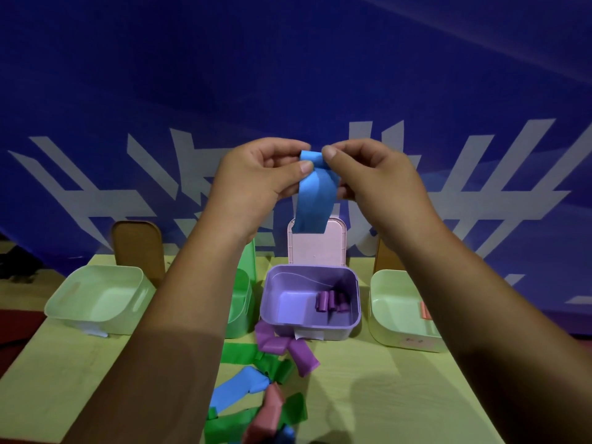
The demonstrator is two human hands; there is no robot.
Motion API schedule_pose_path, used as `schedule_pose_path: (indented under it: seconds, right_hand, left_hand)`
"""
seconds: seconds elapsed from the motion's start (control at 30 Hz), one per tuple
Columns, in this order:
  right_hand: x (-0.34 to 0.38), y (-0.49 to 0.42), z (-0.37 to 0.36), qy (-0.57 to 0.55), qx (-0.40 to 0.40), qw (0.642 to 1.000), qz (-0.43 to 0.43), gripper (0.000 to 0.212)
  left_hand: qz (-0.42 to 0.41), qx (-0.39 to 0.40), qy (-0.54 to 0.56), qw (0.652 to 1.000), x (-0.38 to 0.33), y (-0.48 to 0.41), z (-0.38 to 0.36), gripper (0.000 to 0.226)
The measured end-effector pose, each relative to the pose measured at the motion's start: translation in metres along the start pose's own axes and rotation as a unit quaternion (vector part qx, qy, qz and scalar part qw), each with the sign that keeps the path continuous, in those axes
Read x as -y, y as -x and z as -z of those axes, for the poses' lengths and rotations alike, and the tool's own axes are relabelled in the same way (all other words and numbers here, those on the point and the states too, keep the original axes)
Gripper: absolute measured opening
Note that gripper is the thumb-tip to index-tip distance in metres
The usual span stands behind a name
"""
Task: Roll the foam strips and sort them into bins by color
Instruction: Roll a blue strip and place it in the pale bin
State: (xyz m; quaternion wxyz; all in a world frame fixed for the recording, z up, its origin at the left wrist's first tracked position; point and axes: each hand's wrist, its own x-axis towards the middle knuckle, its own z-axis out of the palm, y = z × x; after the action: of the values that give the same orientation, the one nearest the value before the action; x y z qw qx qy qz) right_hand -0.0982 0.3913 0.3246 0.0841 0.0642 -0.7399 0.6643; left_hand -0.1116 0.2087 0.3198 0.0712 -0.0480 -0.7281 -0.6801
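Both hands (256, 174) (368, 174) pinch the blue strip's (315, 197) top; it hangs lengthwise downward

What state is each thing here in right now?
Blue strip: held up, top end curled over, rest hanging unrolled.
Left hand: pinches the strip's top.
Right hand: pinches the strip's top.
Purple bin: open, pink lid upright behind, purple rolls inside.
Right bin: open, pink piece inside, partly hidden.
Left bin: open, brown lid upright behind.
Loose strips: lying unrolled on the table.
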Motion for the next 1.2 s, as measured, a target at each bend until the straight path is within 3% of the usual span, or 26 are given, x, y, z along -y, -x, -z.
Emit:
schedule_pose_path:
  seconds: [0.3, 0.6, 0.9, 1.2]
  right_hand:
    - [-0.004, -0.002, 0.003, 0.055, -0.021, 0.998, 0.031, 0.004]
    - [-0.004, -0.001, 0.004, 0.049, -0.018, 0.998, 0.043, 0.012]
    - [-0.003, -0.003, 0.005, 0.014, -0.007, 0.999, -0.038, 0.017]
    - [-0.005, -0.001, 0.004, 0.007, -0.028, 1.0, -0.005, 0.007]
  left_hand:
    - [0.013, 0.014, 0.032, 0.999, 0.007, 0.002, -0.008, 0.023]
    - [0.005, -0.01, 0.013, 1.0, 0.01, 0.0, -0.011, 0.018]
    - [-0.02, -0.023, -0.035, 0.999, 0.009, -0.001, -0.007, 0.024]
    - [0.036, -0.005, 0.008, 0.999, 0.009, 0.002, -0.011, 0.029]
